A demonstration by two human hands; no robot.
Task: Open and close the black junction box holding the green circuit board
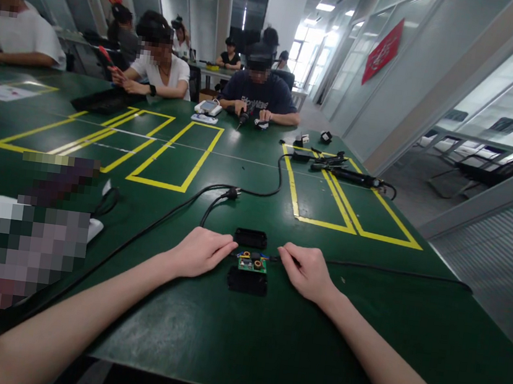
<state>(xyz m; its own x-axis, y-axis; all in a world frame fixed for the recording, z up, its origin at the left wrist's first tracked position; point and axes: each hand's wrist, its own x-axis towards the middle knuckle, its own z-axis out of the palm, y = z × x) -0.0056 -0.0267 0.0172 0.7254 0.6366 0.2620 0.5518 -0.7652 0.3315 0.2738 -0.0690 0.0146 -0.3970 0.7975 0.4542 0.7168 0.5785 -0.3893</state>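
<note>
A small green circuit board [252, 262] lies on the green table [230, 332] between two black plastic shell halves, one beyond it [251, 238] and one nearer me [247, 281]. My left hand [200, 252] rests palm down left of the board, fingertips pinched on the black cable at the board's left end. My right hand [306, 273] lies right of the board, fingers closed on the black cable [396, 272] leaving its right end.
A black power cord with plug [230, 194] snakes across the table. Yellow tape rectangles [174, 157] mark the surface. An electric screwdriver [352, 177] lies far right. Several people sit at the far side; a blurred patch covers items at left.
</note>
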